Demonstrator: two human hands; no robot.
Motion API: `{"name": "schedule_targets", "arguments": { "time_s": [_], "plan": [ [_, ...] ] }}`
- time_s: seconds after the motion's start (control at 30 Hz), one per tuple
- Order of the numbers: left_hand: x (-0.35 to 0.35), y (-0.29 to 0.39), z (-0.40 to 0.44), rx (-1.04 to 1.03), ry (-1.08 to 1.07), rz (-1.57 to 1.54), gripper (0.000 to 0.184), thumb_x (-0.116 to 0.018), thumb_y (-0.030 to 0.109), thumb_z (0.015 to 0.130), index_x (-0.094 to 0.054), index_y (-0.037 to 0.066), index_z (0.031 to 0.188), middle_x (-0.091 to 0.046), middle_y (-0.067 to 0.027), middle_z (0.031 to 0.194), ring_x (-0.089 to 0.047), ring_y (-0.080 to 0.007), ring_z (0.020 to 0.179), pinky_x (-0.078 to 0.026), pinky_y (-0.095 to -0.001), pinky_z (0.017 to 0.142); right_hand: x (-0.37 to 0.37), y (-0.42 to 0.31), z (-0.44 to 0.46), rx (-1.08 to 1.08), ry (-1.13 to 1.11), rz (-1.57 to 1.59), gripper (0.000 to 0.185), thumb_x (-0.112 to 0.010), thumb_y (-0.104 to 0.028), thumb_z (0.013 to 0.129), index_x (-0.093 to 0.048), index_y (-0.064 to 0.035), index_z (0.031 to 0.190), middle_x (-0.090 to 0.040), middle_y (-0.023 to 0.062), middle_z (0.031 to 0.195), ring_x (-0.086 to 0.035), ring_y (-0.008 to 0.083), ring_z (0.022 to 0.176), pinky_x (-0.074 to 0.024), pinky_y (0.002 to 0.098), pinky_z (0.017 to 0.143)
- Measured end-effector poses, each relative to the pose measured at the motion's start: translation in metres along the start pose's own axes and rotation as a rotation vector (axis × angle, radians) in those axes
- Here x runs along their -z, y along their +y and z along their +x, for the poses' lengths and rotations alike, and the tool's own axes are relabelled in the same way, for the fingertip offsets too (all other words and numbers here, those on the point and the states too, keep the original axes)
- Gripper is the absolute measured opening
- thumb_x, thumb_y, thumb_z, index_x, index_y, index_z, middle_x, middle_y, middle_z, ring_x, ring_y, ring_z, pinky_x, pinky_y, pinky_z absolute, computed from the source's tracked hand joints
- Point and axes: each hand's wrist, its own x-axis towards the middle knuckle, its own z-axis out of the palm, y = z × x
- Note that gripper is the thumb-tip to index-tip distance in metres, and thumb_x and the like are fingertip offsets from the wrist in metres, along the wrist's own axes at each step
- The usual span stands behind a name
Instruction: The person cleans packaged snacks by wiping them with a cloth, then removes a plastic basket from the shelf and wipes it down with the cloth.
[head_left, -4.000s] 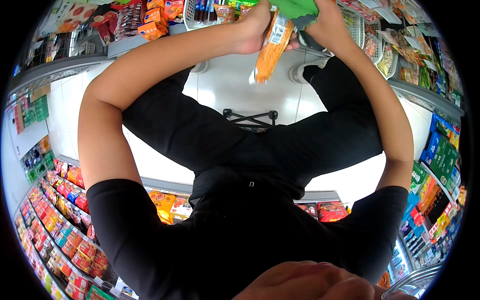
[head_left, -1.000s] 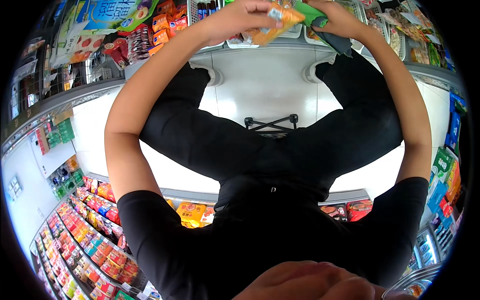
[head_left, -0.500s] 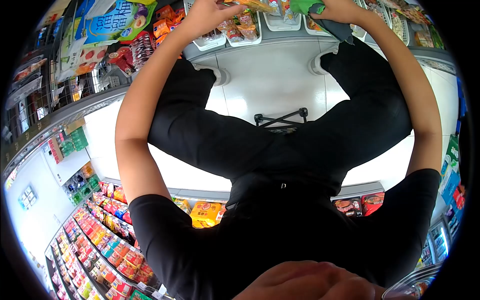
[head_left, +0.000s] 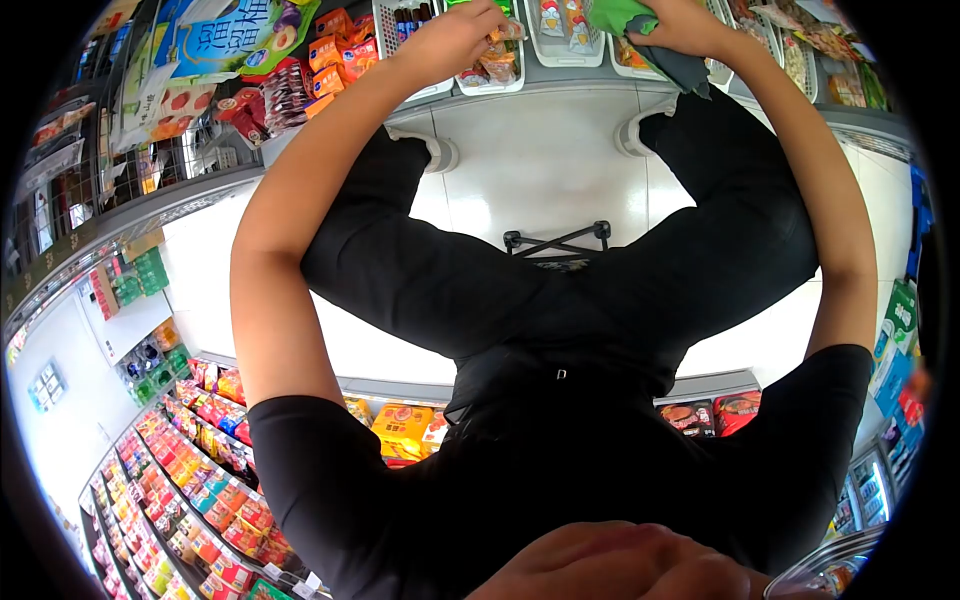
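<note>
My left hand (head_left: 462, 42) reaches over a white basket (head_left: 508, 88), its fingers curled onto a small orange snack packet (head_left: 508, 30). More clear-wrapped snack packets (head_left: 495, 68) lie under it in the same basket. My right hand (head_left: 685, 25) is closed on a cloth (head_left: 680, 65), green on one side and dark grey on the other. The cloth hangs over the front of another white basket (head_left: 640, 72). Between my hands, a white basket (head_left: 565, 58) holds packets with chicken pictures (head_left: 578, 32).
Dark-wrapped sticks (head_left: 410, 20) stand in a basket at left, beside orange packets (head_left: 335, 50) and a large blue-green bag (head_left: 225, 40). My knees are spread before the shelf. A black folding frame (head_left: 558, 240) shows between them. Stocked snack shelves (head_left: 215, 480) stand behind me.
My left hand has moved right and down onto the snack packets, uncovering the basket of dark sticks. The yellow-orange packet across the baskets has gone from there. My right hand stays with the cloth.
</note>
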Motion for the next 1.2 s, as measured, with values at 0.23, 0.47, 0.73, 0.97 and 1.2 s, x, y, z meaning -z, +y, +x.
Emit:
{"name": "schedule_targets", "arguments": {
  "time_s": [0.23,0.47,0.73,0.97,1.2],
  "plan": [
    [0.003,0.002,0.009,0.028,-0.109,0.112,0.028,-0.065,0.007,0.085,-0.059,0.003,0.112,-0.056,-0.0204,0.113,-0.063,-0.0420,0.101,-0.053,-0.0492,0.084,0.006,-0.009,0.000,-0.046,-0.054,0.073,0.049,-0.082,-0.029,0.076,-0.062,-0.0020,0.112,-0.068,0.0248,0.104,-0.066,0.0430,0.099,-0.0531,0.0481,0.085],
    [0.011,0.008,0.017,0.249,-0.294,-0.061,0.022,-0.061,0.007,0.091,-0.065,0.002,0.113,-0.057,-0.0189,0.117,-0.068,-0.0394,0.098,-0.056,-0.0490,0.080,-0.004,-0.002,-0.002,-0.019,0.029,0.037,0.055,-0.081,-0.028,0.075,-0.062,-0.0020,0.119,-0.068,0.0251,0.107,-0.067,0.0432,0.101,-0.0532,0.0482,0.087],
    [0.001,-0.006,0.018,0.141,-0.141,0.358,0.024,-0.063,0.015,0.086,-0.069,0.006,0.108,-0.063,-0.0163,0.113,-0.070,-0.0361,0.098,-0.057,-0.0488,0.081,-0.017,0.019,-0.006,-0.072,-0.009,0.040,0.057,-0.077,-0.023,0.083,-0.059,-0.0016,0.133,-0.070,0.0225,0.107,-0.068,0.0396,0.098,-0.0538,0.0433,0.089],
    [0.006,-0.006,0.018,0.157,0.075,0.309,0.017,-0.065,0.017,0.085,-0.068,0.006,0.097,-0.065,-0.0164,0.100,-0.067,-0.0379,0.096,-0.055,-0.0493,0.079,-0.031,0.034,-0.002,-0.158,-0.129,-0.052,0.058,-0.075,-0.029,0.086,-0.059,-0.0031,0.135,-0.070,0.0246,0.115,-0.068,0.0405,0.104,-0.0538,0.0439,0.090],
    [0.017,0.013,0.008,0.067,0.229,0.180,0.018,-0.062,0.023,0.089,-0.066,0.006,0.093,-0.064,-0.0153,0.095,-0.065,-0.0378,0.092,-0.053,-0.0495,0.081,-0.045,0.001,0.011,-0.156,-0.136,0.107,0.055,-0.072,-0.025,0.090,-0.054,-0.0025,0.137,-0.069,0.0250,0.115,-0.067,0.0428,0.106,-0.0526,0.0474,0.091]
  ]
}}
